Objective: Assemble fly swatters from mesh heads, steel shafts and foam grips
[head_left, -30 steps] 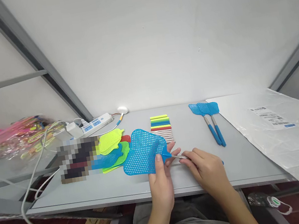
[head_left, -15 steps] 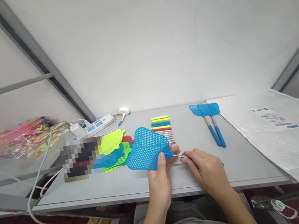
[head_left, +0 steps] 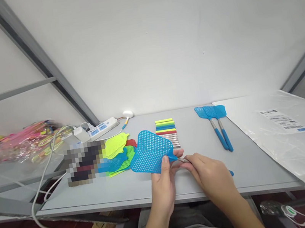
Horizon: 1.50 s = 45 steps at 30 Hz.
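Note:
A blue perforated fly swatter head (head_left: 150, 151) is held up over the table's front half, tilted toward the left. My left hand (head_left: 164, 185) is closed around its neck, thumb on top. Out of the neck runs a thin metal rod, and my right hand (head_left: 208, 170) pinches this fly swatter handle (head_left: 183, 160) close to the neck. The handle's blue end (head_left: 231, 173) shows beyond my right hand; its middle is hidden by that hand. Behind the swatter lies a row of coloured grips with metal rods (head_left: 166, 127).
Loose swatter heads in yellow, green, blue and red (head_left: 117, 144) are piled on the left, near a power strip (head_left: 99, 128). Blue assembled fly swatters (head_left: 218, 128) lie at the right, beside a white plastic sheet (head_left: 259, 131). Bagged colourful items (head_left: 31, 139) sit far left.
My right hand has moved slightly left along the rod, so less bare metal shows between it and the swatter's neck. The camera view has shifted a little.

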Motion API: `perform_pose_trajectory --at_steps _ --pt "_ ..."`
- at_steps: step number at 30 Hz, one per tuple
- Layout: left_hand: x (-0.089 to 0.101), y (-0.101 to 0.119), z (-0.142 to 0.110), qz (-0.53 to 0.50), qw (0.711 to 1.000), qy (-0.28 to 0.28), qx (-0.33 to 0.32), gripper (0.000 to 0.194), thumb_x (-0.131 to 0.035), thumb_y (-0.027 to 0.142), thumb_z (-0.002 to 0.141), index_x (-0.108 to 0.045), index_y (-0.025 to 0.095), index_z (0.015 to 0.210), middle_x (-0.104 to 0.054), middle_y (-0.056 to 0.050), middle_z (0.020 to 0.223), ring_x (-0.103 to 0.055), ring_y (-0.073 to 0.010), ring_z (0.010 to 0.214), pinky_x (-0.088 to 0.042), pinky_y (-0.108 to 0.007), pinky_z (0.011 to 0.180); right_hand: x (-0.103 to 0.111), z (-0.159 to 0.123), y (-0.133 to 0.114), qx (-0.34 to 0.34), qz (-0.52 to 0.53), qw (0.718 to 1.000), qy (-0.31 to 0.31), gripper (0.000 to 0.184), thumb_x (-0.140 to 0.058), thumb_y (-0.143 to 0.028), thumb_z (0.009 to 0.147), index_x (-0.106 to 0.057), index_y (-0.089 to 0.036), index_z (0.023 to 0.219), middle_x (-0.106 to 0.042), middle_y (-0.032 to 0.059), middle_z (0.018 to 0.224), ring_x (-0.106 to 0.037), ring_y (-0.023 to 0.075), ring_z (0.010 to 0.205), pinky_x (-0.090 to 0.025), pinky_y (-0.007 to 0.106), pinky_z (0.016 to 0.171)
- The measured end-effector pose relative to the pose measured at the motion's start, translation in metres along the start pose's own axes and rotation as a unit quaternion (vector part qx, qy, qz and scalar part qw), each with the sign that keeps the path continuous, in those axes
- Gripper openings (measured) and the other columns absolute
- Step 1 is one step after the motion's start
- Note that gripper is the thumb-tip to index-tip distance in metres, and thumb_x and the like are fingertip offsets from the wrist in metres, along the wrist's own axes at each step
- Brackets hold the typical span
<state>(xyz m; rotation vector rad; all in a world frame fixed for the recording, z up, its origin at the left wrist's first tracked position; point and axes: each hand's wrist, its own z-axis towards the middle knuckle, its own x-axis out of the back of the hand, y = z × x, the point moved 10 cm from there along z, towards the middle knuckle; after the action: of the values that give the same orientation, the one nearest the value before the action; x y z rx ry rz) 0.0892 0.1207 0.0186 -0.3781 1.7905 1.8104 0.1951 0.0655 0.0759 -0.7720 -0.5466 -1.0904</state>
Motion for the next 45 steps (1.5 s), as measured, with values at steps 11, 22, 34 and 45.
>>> perform_pose_trajectory --at_steps 11,22,34,45 --pt "0.030 0.052 0.017 0.054 0.987 0.110 -0.102 0.030 -0.061 0.042 0.089 -0.067 0.017 0.104 -0.072 -0.008 0.098 -0.069 -0.0227 0.095 -0.053 -0.036 0.084 -0.003 -0.015 0.013 0.002 0.057 0.998 -0.040 0.022 -0.043 -0.032 0.099 -0.062 -0.020 0.103 -0.061 0.0018 0.076 -0.053 0.0156 0.064 -0.040 0.028 0.060" --pt "0.024 0.058 0.014 0.089 0.980 0.108 -0.142 0.021 -0.063 0.037 0.088 -0.070 0.019 0.096 -0.073 -0.005 0.094 -0.068 -0.0213 0.092 -0.050 -0.038 0.092 -0.012 -0.028 0.020 -0.125 0.289 0.947 -0.058 0.024 -0.044 -0.034 0.097 -0.062 -0.021 0.087 -0.061 -0.0009 0.069 -0.054 0.0131 0.060 -0.039 0.024 0.055" --pt "-0.024 0.034 0.018 0.128 0.989 -0.056 -0.041 0.029 -0.053 0.041 0.093 -0.070 0.018 0.092 -0.071 -0.007 0.097 -0.066 -0.0215 0.095 -0.048 -0.035 0.089 -0.024 -0.039 0.037 -0.240 0.424 0.862 -0.137 0.031 -0.048 -0.046 0.095 -0.064 -0.019 0.093 -0.061 0.0012 0.079 -0.054 0.0134 0.074 -0.042 0.022 0.067" --pt "-0.079 -0.040 0.009 0.136 0.963 -0.182 0.143 0.035 -0.054 0.046 0.091 -0.070 0.015 0.088 -0.057 0.000 0.064 -0.049 -0.0092 0.054 -0.043 -0.021 0.057 -0.049 -0.060 0.040 -0.384 0.689 0.607 -0.102 0.032 -0.046 -0.052 0.094 -0.049 -0.020 0.092 -0.042 -0.0116 0.050 -0.029 0.0032 0.026 -0.035 0.017 0.030"
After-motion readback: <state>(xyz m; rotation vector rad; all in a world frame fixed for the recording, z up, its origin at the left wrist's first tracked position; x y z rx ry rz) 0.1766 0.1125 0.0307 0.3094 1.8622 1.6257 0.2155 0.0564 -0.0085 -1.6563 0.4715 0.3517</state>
